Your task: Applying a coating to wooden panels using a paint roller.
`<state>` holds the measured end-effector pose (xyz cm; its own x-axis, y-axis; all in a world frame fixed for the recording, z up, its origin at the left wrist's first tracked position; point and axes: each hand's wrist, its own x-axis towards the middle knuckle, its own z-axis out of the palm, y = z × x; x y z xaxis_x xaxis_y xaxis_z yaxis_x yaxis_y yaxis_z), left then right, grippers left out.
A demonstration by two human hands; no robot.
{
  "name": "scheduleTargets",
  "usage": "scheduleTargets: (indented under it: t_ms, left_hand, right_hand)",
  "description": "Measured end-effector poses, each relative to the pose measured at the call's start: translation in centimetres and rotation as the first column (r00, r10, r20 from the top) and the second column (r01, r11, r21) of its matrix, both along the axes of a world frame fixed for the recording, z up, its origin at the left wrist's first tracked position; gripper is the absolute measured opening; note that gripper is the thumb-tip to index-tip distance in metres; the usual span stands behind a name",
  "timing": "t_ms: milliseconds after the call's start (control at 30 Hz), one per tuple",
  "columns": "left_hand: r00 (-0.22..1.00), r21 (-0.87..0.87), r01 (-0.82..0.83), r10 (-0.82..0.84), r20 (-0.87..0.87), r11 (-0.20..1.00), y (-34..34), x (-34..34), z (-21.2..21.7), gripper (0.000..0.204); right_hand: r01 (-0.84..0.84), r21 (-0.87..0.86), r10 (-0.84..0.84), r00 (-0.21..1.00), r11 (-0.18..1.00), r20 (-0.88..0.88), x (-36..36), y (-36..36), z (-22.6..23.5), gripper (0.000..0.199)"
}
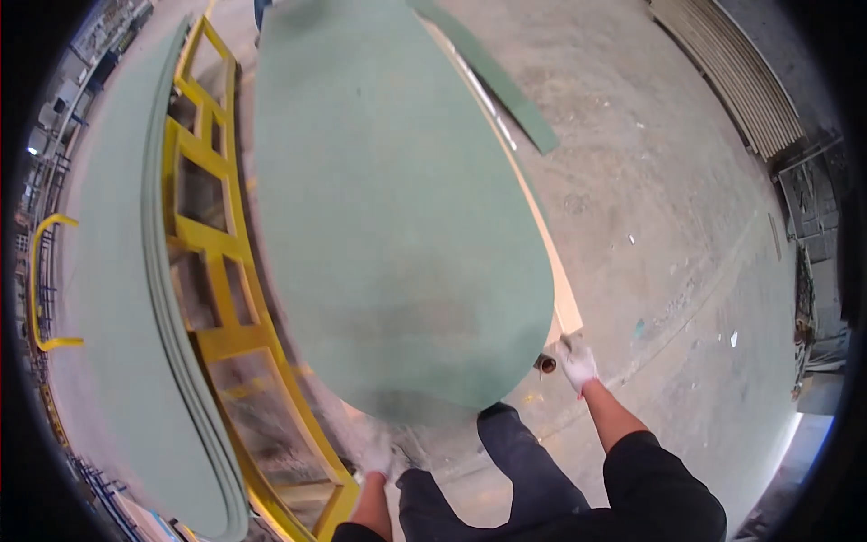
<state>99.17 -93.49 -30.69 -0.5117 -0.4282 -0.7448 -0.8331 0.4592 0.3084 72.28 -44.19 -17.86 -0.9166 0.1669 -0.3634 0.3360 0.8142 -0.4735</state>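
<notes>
A large green sheet (397, 208) with a rounded near end lies flat in front of me. Under its right edge shows a tan board (565, 298), its corner sticking out toward me. My right hand (578, 363), in a white glove, is closed on that corner. Beside it is the round open end of a pipe (545, 363). My left hand (377, 453), also gloved in white, is low near the sheet's near left edge. Motion smears its fingers, so I cannot make out whether it touches anything.
Along the left runs a yellow metal frame (217, 271) with rectangular openings. Beyond it lies a stack of green sheets (117, 298), and a yellow rail (38, 280) stands farther left. A narrow green strip (506, 90) is at the far right side; corrugated panels (731, 72) lie beyond.
</notes>
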Motion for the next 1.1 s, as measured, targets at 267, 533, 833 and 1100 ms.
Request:
scheduleTargets:
  t_ms: [267, 533, 833, 1100]
  left_hand:
    - [0.942, 0.190, 0.316, -0.284, -0.180, 0.929, 6.3, -0.6, 15.9, 0.050]
    - [0.994, 0.448, -0.006, -0.045, 0.102, 0.894, 2.1, -2.0, 12.6, 0.048]
    - [0.691, 0.353, -0.706, 0.490, 0.531, 0.613, 24.4, -10.5, 3.9, 0.074]
    - [0.631, 0.276, 0.769, -0.754, -0.181, 0.577, 37.2, -23.3, 8.4, 0.060]
  right_hand:
    - [0.042, -0.074, -0.013, 0.937, 0.996, 0.350, 13.5, 2.7, 6.0, 0.052]
    - [0.238, -0.157, -0.096, 0.787, 0.959, 0.609, 15.1, 3.8, 10.1, 0.059]
    - [0.746, -0.040, -0.679, 0.625, 0.664, 0.384, 31.0, 13.4, 15.9, 0.033]
    - [0.718, -0.046, -0.591, 0.607, 0.695, 0.531, 34.2, 17.0, 10.3, 0.038]
